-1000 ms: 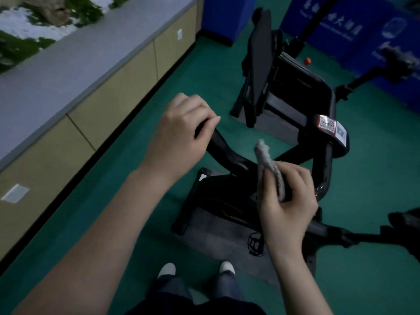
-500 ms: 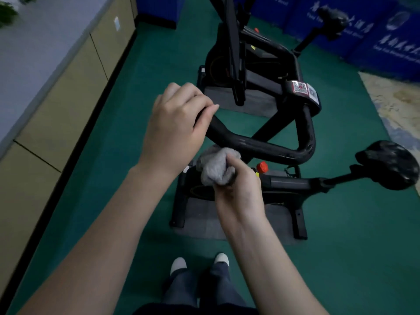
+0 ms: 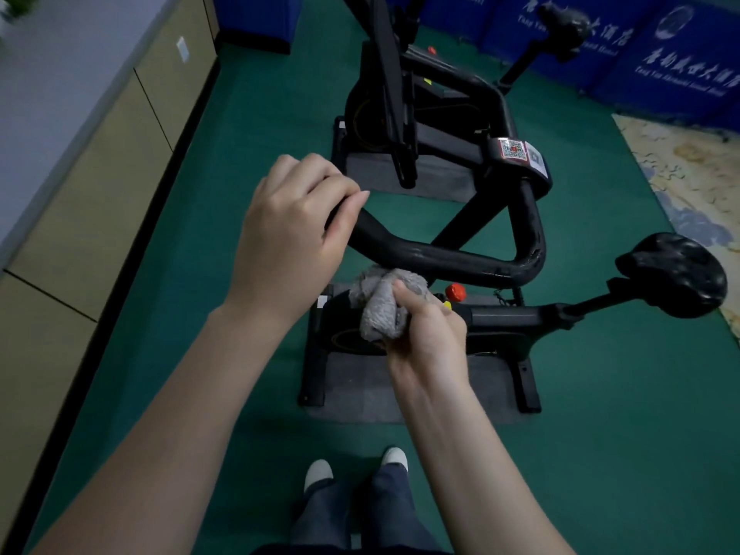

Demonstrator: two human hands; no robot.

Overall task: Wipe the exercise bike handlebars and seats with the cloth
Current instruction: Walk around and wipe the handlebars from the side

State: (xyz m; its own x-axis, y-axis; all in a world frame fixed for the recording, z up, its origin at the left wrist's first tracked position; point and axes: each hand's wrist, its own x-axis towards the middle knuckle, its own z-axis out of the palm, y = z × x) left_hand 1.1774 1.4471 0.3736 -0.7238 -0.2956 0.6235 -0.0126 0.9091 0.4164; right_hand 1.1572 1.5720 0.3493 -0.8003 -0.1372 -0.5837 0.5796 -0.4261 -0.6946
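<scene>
A black exercise bike stands in front of me, with a looped black handlebar [image 3: 460, 260] and a black seat [image 3: 676, 272] out to the right. My left hand [image 3: 292, 238] grips the near left end of the handlebar. My right hand [image 3: 424, 338] holds a bunched grey cloth [image 3: 384, 302] just below the handlebar's near tube; whether the cloth touches the tube is unclear. A red knob [image 3: 455, 291] shows on the frame beside the cloth.
A second black bike [image 3: 404, 110] stands behind the first, its seat [image 3: 564, 22] at the top right. Beige cabinets [image 3: 100, 186] run along the left. Blue banners [image 3: 660, 54] line the back. A patterned rug [image 3: 692, 174] lies at the right. Green floor [image 3: 600, 454] surrounds the bikes.
My view has swung right, bringing the near bike's seat into sight. My right hand moved left with the cloth, from the handlebar's middle to just under its near tube. My left hand stays on the handlebar.
</scene>
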